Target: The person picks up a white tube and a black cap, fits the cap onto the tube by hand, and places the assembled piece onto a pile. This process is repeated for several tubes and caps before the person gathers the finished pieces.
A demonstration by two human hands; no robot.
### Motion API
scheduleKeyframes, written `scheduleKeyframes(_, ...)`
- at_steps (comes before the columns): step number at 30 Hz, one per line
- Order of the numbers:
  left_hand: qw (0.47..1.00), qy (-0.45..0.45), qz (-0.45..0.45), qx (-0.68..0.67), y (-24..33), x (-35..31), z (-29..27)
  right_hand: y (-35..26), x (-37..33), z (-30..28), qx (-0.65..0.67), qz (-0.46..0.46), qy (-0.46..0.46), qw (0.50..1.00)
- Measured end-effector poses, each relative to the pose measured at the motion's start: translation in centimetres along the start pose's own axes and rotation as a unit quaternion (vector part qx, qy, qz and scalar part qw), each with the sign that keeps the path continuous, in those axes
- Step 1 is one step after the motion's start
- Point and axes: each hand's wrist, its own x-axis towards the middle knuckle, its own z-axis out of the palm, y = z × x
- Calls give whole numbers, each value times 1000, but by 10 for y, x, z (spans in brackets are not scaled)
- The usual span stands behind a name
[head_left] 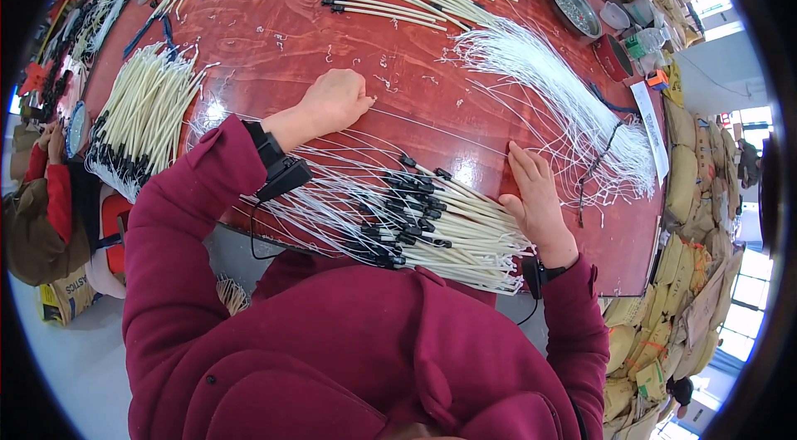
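Observation:
My left hand [336, 100] is closed in a pinch above the red table, at one end of a thin white string [440, 127]. From there the string runs rightward to the fingertips of my right hand [538, 198]. Its fingers are stretched out, with the thumb apart, beside the ends of a pile of cream-coloured tubes [477, 241]. Black end pieces [411, 203] sit on these tubes, and loose white strings [307, 212] fan out from them to the left, under my left forearm. Whether the right fingertips press on the string cannot be made out.
A large bundle of white strings [564, 79] lies at right on the red table [274, 66]. More cream tubes stand bunched at left [145, 104] and lie at the far side [390, 12]. A metal bowl [575, 10] and stacked sacks [681, 166] are at right; another person [46, 216] is at left.

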Motion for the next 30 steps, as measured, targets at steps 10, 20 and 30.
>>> scheduleKeyframes(10, 938, 153, 273, 148, 50, 133, 1, 1, -1, 0, 51, -19, 22, 998)
scheduleKeyframes(20, 885, 217, 328, 247, 49, 193, 22, -5, 4, -4, 71, 6, 15, 997)
scheduleKeyframes(30, 876, 213, 415, 119, 53, 117, -17, -6, 6, -2, 66, 1, 35, 997)
